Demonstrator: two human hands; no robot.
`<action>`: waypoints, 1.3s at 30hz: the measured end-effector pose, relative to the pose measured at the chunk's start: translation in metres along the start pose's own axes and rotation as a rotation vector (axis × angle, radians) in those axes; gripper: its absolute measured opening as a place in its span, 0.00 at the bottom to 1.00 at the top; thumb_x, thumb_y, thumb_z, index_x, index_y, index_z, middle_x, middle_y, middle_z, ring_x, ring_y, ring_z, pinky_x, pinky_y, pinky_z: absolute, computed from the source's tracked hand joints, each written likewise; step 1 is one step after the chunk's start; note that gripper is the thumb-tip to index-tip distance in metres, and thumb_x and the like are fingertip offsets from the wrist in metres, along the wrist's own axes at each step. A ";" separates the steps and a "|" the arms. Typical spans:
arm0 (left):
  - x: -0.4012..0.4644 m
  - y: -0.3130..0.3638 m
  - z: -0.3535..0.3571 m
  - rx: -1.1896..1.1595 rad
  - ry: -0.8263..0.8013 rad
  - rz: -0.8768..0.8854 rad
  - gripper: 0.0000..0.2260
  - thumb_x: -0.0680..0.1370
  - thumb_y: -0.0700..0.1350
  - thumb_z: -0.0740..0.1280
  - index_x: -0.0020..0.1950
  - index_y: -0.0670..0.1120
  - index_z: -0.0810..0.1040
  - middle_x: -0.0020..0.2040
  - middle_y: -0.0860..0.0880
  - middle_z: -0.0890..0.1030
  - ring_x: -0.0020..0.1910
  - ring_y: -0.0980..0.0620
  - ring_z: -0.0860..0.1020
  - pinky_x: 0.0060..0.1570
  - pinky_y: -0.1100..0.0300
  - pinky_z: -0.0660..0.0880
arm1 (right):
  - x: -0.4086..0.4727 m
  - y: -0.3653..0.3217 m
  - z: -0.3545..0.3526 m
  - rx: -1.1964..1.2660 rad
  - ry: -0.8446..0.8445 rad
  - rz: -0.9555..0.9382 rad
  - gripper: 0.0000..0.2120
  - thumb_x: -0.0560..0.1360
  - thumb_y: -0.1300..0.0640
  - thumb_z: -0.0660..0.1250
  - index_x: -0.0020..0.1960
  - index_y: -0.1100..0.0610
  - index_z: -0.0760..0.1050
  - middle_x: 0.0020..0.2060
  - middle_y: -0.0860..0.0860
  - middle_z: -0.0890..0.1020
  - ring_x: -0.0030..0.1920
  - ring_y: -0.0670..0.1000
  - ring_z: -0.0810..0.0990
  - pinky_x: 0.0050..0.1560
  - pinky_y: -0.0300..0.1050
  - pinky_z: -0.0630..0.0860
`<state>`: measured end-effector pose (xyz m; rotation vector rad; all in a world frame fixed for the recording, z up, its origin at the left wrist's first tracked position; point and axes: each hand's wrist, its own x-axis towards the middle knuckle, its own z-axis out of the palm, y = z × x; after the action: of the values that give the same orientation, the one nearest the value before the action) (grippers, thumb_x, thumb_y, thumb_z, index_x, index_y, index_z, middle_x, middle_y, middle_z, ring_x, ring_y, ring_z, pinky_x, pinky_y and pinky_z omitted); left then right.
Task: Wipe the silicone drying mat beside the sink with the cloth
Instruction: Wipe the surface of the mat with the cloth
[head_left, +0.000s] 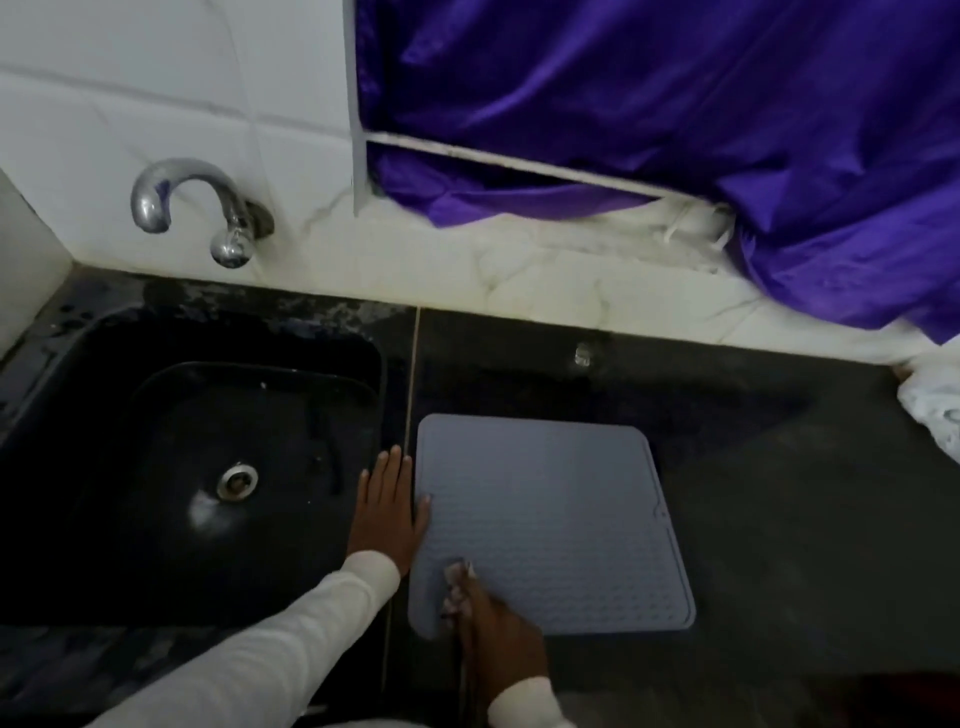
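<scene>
Silicone mat (550, 525) looks floppy: left hand (387, 512) pins its left edge, fingers flat; right hand (498, 629) bunches the cloth (457, 584) near-left.

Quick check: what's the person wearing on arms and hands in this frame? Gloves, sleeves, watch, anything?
Both hands are bare: no gloves, rings or watch visible on the left hand or right hand. Both arms wear long off-white sleeves that end at the wrists, the left sleeve showing almost its full forearm length, the right sleeve only its cuff at the frame's bottom edge. No markings or logos show on either.
</scene>
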<state>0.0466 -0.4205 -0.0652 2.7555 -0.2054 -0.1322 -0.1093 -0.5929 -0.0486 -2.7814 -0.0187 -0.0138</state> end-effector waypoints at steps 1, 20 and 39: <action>0.001 0.001 0.000 0.009 -0.001 0.001 0.30 0.80 0.59 0.47 0.77 0.43 0.53 0.78 0.45 0.52 0.77 0.49 0.47 0.74 0.53 0.38 | 0.006 -0.002 -0.005 0.080 -0.148 0.069 0.22 0.81 0.40 0.42 0.74 0.39 0.58 0.45 0.42 0.84 0.38 0.43 0.83 0.37 0.36 0.78; 0.001 0.003 0.002 -0.008 -0.012 -0.023 0.30 0.81 0.60 0.47 0.78 0.46 0.50 0.79 0.48 0.48 0.77 0.52 0.42 0.74 0.51 0.39 | 0.000 0.140 -0.096 0.035 -0.214 0.668 0.22 0.80 0.41 0.52 0.73 0.38 0.57 0.61 0.53 0.79 0.56 0.56 0.80 0.56 0.49 0.76; 0.000 0.003 0.001 -0.040 0.001 -0.026 0.33 0.78 0.64 0.42 0.78 0.46 0.51 0.79 0.49 0.49 0.76 0.54 0.42 0.75 0.50 0.42 | 0.003 0.194 -0.112 0.014 -0.132 0.852 0.21 0.78 0.36 0.48 0.67 0.43 0.59 0.53 0.58 0.81 0.49 0.60 0.81 0.52 0.52 0.77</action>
<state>0.0457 -0.4238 -0.0650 2.7189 -0.1654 -0.1399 -0.1043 -0.8143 -0.0117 -2.5431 1.1040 0.3764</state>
